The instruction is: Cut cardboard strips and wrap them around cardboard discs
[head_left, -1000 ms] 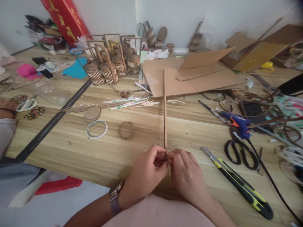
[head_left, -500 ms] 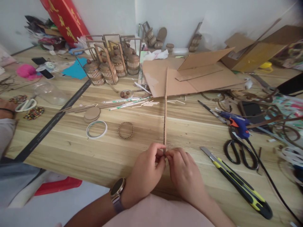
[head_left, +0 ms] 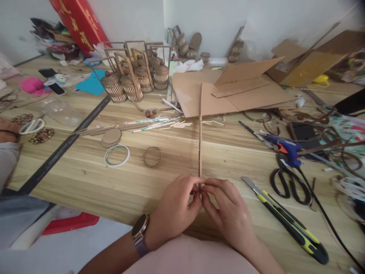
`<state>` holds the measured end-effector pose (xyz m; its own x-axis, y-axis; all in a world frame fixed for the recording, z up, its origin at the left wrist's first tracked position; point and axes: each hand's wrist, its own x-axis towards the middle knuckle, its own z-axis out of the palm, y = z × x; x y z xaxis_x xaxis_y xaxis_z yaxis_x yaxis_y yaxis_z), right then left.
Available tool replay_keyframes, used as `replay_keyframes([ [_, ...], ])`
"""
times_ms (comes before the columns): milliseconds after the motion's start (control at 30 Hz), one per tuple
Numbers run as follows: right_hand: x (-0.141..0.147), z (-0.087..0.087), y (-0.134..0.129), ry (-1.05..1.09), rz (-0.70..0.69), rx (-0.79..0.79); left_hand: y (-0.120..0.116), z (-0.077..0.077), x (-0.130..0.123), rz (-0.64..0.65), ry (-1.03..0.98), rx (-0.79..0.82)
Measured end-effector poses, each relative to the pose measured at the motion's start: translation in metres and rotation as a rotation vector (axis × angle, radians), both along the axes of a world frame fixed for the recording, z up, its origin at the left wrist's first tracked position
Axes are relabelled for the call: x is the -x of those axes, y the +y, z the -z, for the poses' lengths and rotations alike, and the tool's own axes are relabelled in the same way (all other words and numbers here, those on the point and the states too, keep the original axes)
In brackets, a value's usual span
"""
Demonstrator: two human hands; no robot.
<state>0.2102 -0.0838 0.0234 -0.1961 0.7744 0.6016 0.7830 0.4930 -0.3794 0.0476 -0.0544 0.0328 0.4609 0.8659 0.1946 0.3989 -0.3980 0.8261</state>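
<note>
A long narrow cardboard strip [head_left: 200, 140] points away from me, its corrugated edge showing, its far end over a cardboard sheet [head_left: 188, 93]. My left hand [head_left: 179, 203] pinches the near end between thumb and fingers. Close against it, my right hand [head_left: 226, 207] also has its fingertips closed on that end; the exact tip is hidden by the fingers. Left of the hands lie a small cardboard ring [head_left: 152, 157], a roll of tape [head_left: 128, 156] and cardboard discs [head_left: 111, 137]. To the right is a yellow-and-black utility knife [head_left: 288, 219], blade out.
Black-handled scissors [head_left: 291, 186] and a blue glue gun [head_left: 288, 149] with a trailing cord lie on the right. Several small lidded lanterns [head_left: 132, 87] stand at the back left. Thin sticks [head_left: 181, 124] are scattered mid-table. Another person's arm [head_left: 8, 131] rests at the far left.
My right hand's fingers have shifted and spread slightly along the strip's near end. The strip has turned a little, showing more of its corrugated edge. Both hands stay in nearly the same place.
</note>
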Motion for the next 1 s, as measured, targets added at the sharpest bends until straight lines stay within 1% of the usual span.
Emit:
replay_keyframes([
  [67, 0.001, 0.001, 0.000, 0.062, -0.020, 0.028, 0.001, -0.002, 0.000, 0.031, -0.030, -0.031],
  [133, 0.002, 0.000, 0.000, 0.125, -0.039, 0.095, 0.001, -0.004, 0.002, 0.062, -0.084, -0.036],
  [233, 0.002, -0.002, -0.001, 0.205, -0.095, 0.194, 0.003, -0.006, 0.004, 0.128, -0.171, -0.012],
  [300, 0.001, -0.004, -0.001, 0.224, -0.127, 0.213, 0.004, -0.006, 0.006, 0.169, -0.209, 0.020],
  [367, -0.001, -0.005, -0.002, 0.217, -0.129, 0.193, 0.005, -0.005, 0.006, 0.176, -0.222, 0.056],
  [500, -0.005, -0.004, -0.005, 0.162, -0.040, 0.069, 0.003, -0.003, 0.007, 0.093, -0.183, 0.176],
  [567, -0.006, -0.003, -0.006, 0.122, -0.013, 0.013, 0.002, -0.004, 0.008, 0.076, -0.134, 0.213],
  [633, -0.005, -0.003, -0.006, 0.095, -0.027, -0.016, 0.002, -0.005, 0.010, 0.090, -0.080, 0.188],
  [767, -0.003, -0.003, -0.005, 0.055, -0.067, -0.031, 0.004, -0.007, 0.011, 0.114, -0.013, 0.084],
  [900, -0.001, -0.001, -0.003, 0.014, -0.077, -0.049, 0.005, -0.006, 0.008, 0.096, 0.013, 0.018],
  [1000, -0.001, -0.001, -0.003, 0.042, -0.072, -0.046, 0.004, -0.006, 0.006, 0.089, 0.029, -0.014],
])
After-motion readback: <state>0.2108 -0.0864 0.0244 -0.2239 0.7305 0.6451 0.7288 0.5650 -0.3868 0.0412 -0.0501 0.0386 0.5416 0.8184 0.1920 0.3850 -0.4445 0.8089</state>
